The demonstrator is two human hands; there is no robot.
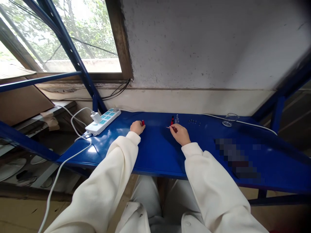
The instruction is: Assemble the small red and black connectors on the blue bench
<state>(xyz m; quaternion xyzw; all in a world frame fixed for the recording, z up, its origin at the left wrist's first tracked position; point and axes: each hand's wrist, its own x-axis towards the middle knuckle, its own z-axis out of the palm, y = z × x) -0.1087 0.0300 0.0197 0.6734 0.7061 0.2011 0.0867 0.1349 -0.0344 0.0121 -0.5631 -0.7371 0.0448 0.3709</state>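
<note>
Both my arms in white sleeves reach over a blue metal shelf [155,152]. My left hand [137,127] is curled into a fist on the shelf, closed on a small red object [143,122] that pokes out at its right side. My right hand [179,133] rests further right, its fingers pinched on a thin dark red tool [172,128] whose tip points left. Just beyond that hand stand a small red piece [172,120] and a small clear vial [177,118].
A white power strip [103,121] with teal sockets, a plugged-in charger and white cables lies at the shelf's left end. A row of several tiny dark parts [194,122] and a clear glass dish [229,119] sit toward the back right. A white wall rises behind; blue frame posts stand on both sides.
</note>
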